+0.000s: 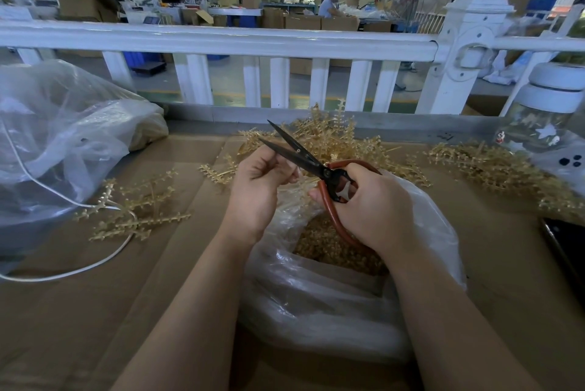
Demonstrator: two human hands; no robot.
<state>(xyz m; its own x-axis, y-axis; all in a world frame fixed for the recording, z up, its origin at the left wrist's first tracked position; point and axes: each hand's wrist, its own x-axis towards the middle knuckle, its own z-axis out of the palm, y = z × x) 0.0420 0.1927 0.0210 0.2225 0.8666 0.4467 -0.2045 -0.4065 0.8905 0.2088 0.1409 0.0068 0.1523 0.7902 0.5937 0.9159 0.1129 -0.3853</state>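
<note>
My right hand (373, 207) grips the red handles of a pair of black-bladed scissors (294, 150), whose blades stand apart and point up and left. My left hand (259, 181) is curled just left of the blades, its fingers pinching something thin and pale that I cannot make out. Both hands hover over a clear plastic bag (316, 295) holding small tan plastic pieces (319, 241). A heap of tan plastic sprues (335, 137) lies right behind the scissors.
More sprues lie at the left (136, 210) and at the right (493, 165) on the cardboard-covered table (79, 311). A big plastic bag (57, 137) and a white cable (79, 270) fill the left side. A jar (547, 118) and a phone (566, 248) sit right; a white railing (221, 39) runs behind.
</note>
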